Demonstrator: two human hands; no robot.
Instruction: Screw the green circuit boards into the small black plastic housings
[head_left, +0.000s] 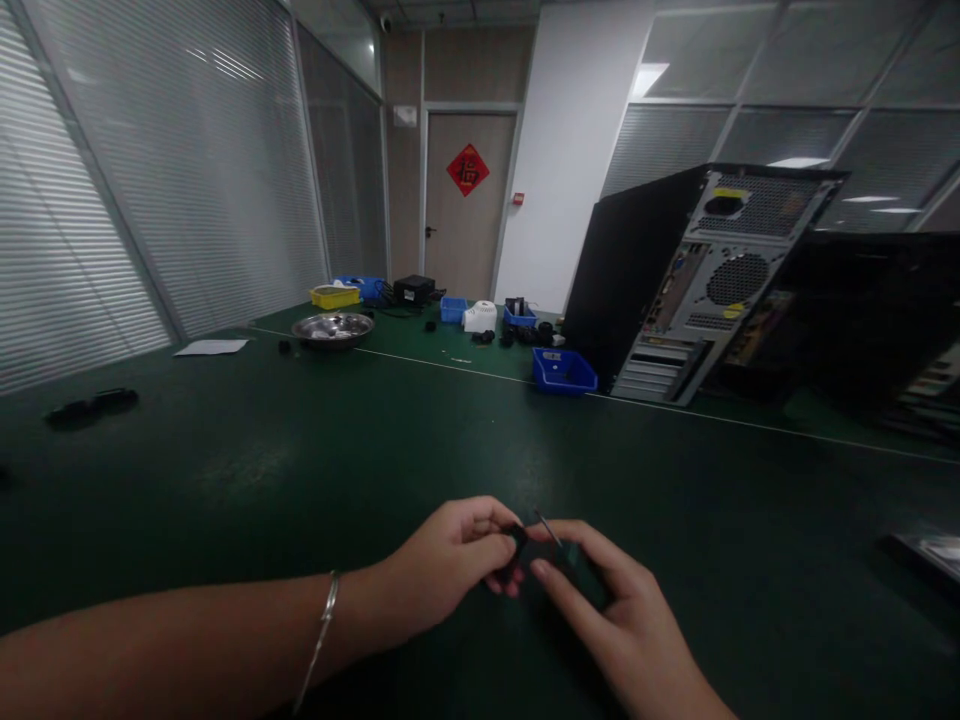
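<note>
Left hand (pixel 450 560) curled, fingertips pinching the left end of a small dark part (pixel 551 560), right hand (pixel 615 610) gripping its right side, both low over the near green desk (pixel 300 460), computer tower (pixel 675 280) far right.

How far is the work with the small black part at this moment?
Done: nothing finished shows; the computer case stands upright behind. In hand: the left hand and the right hand both pinch a small black part above the green table. Left: it is too dark to tell the part's state.
</note>
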